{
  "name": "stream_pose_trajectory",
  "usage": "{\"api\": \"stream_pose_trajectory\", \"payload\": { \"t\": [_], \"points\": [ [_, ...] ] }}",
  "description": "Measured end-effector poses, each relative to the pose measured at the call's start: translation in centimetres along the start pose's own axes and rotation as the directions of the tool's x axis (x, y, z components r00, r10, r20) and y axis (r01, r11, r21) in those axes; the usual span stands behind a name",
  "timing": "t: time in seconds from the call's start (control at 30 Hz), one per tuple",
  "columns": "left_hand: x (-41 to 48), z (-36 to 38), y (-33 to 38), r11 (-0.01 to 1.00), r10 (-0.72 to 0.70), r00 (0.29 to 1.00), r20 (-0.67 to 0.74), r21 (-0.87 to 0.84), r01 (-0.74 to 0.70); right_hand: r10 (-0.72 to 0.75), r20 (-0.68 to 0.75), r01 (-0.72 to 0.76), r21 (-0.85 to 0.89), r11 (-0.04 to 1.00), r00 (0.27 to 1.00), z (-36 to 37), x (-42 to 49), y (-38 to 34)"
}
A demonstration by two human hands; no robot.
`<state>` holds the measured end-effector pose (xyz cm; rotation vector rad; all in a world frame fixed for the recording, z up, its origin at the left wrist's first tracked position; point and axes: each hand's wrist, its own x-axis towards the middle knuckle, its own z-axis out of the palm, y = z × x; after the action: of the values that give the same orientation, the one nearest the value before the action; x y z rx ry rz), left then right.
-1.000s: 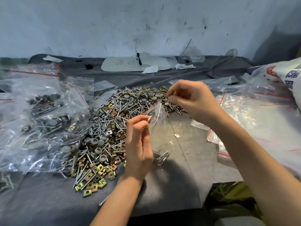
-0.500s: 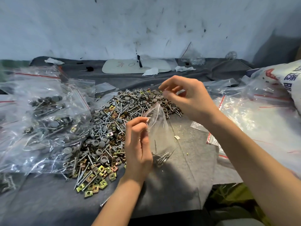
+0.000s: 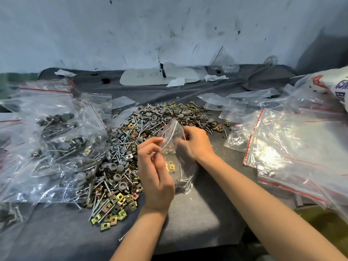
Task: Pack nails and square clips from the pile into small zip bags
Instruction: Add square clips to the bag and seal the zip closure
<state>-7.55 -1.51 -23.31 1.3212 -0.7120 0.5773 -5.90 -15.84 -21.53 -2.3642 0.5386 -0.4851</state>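
A small clear zip bag [image 3: 179, 166] hangs upright between my hands, above the grey cloth. Several nails lie at its bottom and yellow square clips are falling inside it. My left hand [image 3: 155, 172] pinches the near edge of the bag's mouth. My right hand [image 3: 195, 141] is at the far side of the mouth, fingers curled over the opening; whether it still holds anything is hidden. The pile [image 3: 131, 147] of nails, grey caps and brass square clips spreads just left of and behind the bag.
Filled zip bags [image 3: 52, 147] are heaped at the left. Empty zip bags with red strips [image 3: 291, 147] lie at the right, under a printed sack [image 3: 331, 85]. A white board [image 3: 146, 77] and paper scraps sit at the back by the wall.
My right hand came down from above the pile to the bag's mouth, and square clips now show inside the bag. My left hand keeps its pinch on the bag.
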Motion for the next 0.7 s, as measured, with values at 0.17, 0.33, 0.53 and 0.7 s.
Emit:
{"api": "stream_pose_trajectory", "payload": {
  "t": [0.17, 0.33, 0.53, 0.7],
  "points": [
    [0.0, -0.1, 0.0, 1.0, -0.014, 1.0, -0.001, -0.001, 0.014, 0.039, -0.152, -0.056, -0.107, 0.993, 0.988, 1.9, -0.3, 0.1],
    [0.0, -0.1, 0.0, 1.0, -0.031, 1.0, -0.004, 0.006, 0.031, 0.075, -0.187, -0.054, 0.115, 0.992, 0.98, 1.6, -0.2, 0.6],
    [0.0, 0.0, 0.2, 1.0, -0.01, 1.0, 0.029, -0.003, 0.01, 0.025, -0.298, 0.08, 0.335, 0.939, 0.954, -1.6, -1.4, -0.7],
    [0.0, 0.1, 0.1, 1.0, 0.018, 0.997, 0.082, -0.02, -0.016, -0.312, -0.295, 0.41, 0.379, 0.83, 0.903, -6.1, -3.2, -4.3]
  ]
}}
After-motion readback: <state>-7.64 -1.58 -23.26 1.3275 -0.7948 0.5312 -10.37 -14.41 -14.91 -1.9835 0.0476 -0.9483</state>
